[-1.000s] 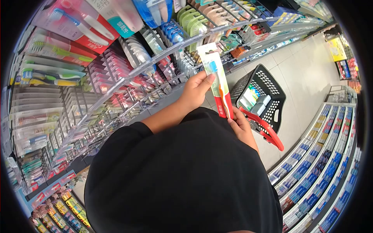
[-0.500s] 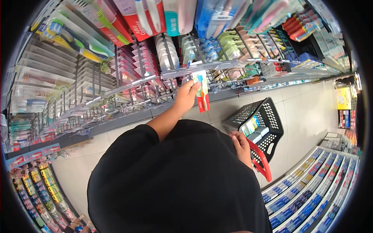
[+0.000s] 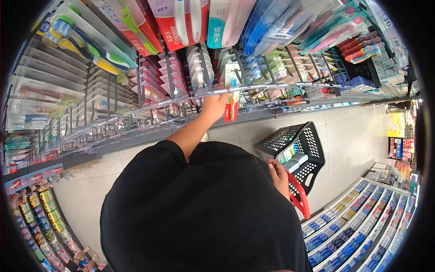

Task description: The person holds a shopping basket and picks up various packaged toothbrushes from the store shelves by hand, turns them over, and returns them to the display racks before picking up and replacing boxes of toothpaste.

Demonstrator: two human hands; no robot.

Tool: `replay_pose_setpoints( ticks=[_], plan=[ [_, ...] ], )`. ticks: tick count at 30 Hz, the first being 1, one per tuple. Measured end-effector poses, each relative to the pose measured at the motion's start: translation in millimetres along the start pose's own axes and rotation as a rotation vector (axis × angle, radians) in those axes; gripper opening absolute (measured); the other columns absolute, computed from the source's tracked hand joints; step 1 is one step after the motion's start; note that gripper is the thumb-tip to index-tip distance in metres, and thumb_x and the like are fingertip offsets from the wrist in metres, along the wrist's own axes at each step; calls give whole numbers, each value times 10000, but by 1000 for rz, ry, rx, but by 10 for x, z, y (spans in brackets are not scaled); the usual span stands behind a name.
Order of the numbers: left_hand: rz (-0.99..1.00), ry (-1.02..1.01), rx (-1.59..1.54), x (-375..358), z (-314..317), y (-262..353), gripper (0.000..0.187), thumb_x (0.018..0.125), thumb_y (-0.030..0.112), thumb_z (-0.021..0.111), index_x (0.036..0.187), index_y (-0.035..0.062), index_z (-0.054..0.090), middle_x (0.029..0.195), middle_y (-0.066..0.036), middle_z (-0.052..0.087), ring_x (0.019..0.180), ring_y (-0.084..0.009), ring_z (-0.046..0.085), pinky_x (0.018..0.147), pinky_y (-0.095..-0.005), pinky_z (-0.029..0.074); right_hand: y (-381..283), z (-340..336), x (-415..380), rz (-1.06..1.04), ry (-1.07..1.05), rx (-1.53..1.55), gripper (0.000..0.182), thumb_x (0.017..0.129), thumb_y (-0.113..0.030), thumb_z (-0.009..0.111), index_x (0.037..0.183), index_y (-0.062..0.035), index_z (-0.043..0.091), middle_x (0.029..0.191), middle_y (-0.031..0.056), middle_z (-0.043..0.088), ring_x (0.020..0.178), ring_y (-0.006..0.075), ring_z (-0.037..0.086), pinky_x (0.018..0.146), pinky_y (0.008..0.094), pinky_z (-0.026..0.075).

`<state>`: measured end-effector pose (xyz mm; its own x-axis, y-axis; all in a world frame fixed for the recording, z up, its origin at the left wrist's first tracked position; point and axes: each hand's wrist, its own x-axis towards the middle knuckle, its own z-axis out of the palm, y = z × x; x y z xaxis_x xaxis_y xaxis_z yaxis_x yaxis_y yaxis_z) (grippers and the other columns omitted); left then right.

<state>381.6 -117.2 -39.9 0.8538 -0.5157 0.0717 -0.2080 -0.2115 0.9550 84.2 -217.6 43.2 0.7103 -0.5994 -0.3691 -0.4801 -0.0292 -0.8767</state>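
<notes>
My left hand (image 3: 213, 105) pinches a packaged toothbrush (image 3: 231, 103) by its upper edge, raised against the rail of the display rack (image 3: 136, 86), where the pegs hang rows of similar packs. My right hand (image 3: 277, 174) rests at my side by the red handle of the black basket (image 3: 297, 152); whether that grip is closed, I cannot tell.

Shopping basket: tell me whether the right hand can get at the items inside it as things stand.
Probably yes. The right hand is at the red handle of the shopping basket, whose top is open, with nothing over the items.
</notes>
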Motion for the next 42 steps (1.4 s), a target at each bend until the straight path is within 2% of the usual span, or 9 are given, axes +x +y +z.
replay_pose_setpoints(
  ticks=[3, 7, 10, 14, 20, 27, 35, 38, 42],
  plan=[
    [-56, 65, -231, 170, 89, -42, 293, 910, 285, 533, 902, 5, 620, 744, -144, 622, 670, -244, 593, 619, -359, 444, -15, -3, -6, 20, 14, 5, 225, 918, -115, 528, 1103, 8, 556, 980, 61, 608, 916, 115, 552, 829, 237, 420],
    [-132, 36, -365, 209, 243, -177, 217, 915, 207, 525, 983, 19, 610, 849, -62, 633, 783, -117, 560, 707, -268, 438, -26, -28, -33, 10, 24, -8, 221, 922, -114, 520, 1103, 7, 557, 957, 55, 615, 887, 112, 556, 808, 240, 429],
    [-447, -65, -190, -121, 517, -414, 394, 889, 377, 550, 1078, 32, 571, 985, -72, 620, 824, -164, 578, 740, -308, 448, -9, -70, -62, 5, 61, 17, 214, 893, -93, 555, 1083, 5, 558, 921, 68, 622, 854, 131, 572, 789, 252, 444],
    [-593, -697, -222, -475, 532, -254, 524, 875, 462, 546, 1180, 36, 518, 1090, -94, 598, 860, -200, 587, 758, -326, 461, 189, -404, -116, -259, 158, -383, 250, 805, -37, 627, 1042, -1, 553, 867, 111, 609, 790, 196, 597, 751, 291, 470],
    [-295, -940, 86, -755, 852, -280, 554, 860, 453, 579, 1217, 36, 505, 1090, -162, 610, 938, -239, 599, 765, -348, 484, 334, -1240, -499, -120, 750, -584, 492, 790, -147, 675, 1219, -7, 480, 969, 132, 585, 812, 223, 559, 744, 339, 466],
    [-188, -1041, 234, -862, 1241, 538, 577, 861, 427, 573, 1254, 19, 464, 1124, -198, 598, 1031, -297, 584, 859, -375, 463, 974, -1996, -1243, 303, 376, -791, 659, 639, -435, 766, 1113, -21, 571, 975, 186, 635, 913, 339, 616, 789, 407, 488],
    [195, -1265, 211, -1336, 1940, 1068, 532, 857, 386, 598, 1255, 60, 462, 1170, -179, 549, 1027, -260, 570, 845, -370, 465, 1238, -1905, -1244, 177, 595, -947, 562, 654, -510, 724, 984, -66, 620, 809, 139, 651, 746, 328, 629, 649, 417, 490],
    [214, -1071, 143, -1417, 1948, 700, 523, 841, 366, 622, 1241, 64, 471, 1162, -181, 512, 1077, -294, 508, 921, -396, 412, 1254, -1850, -1218, 177, 628, -966, 545, 656, -511, 724, 965, -75, 620, 799, 137, 651, 739, 336, 630, 631, 430, 485],
    [102, -141, 304, -1176, 1633, 9, 549, 764, 287, 696, 1192, 20, 478, 1175, -190, 509, 1093, -322, 490, 931, -404, 394, 1293, -1869, -1196, 162, 669, -963, 538, 643, -485, 745, 987, -87, 629, 790, 121, 657, 730, 324, 636, 638, 410, 492]
  ],
)
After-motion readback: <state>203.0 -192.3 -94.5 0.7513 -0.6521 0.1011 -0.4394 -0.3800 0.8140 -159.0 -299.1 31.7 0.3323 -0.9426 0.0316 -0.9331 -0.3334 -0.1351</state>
